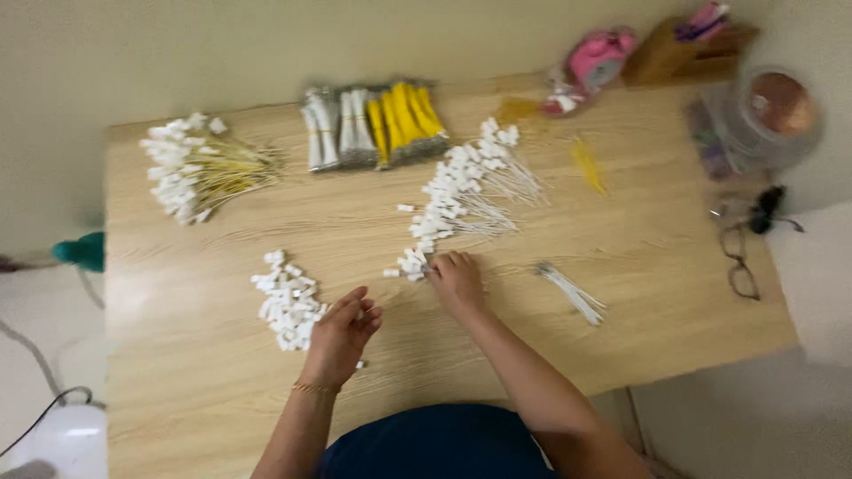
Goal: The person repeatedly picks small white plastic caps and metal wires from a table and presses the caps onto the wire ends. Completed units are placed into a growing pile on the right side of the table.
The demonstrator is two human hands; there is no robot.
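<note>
Assembly work at a wooden worktop [222,390]. The right hand [457,282], fingers curled, rests at the near end of a row of white-capped thin sticks [457,191]; whether it pinches one, I cannot tell. The left hand [342,337], half closed, lies against a heap of small white caps [286,300] and appears to hold one. Judged step: picking up parts for joining. The next move calls for fine alignment of cap and stick. Bundled yellow and white ties [373,126] lie far back.
</note>
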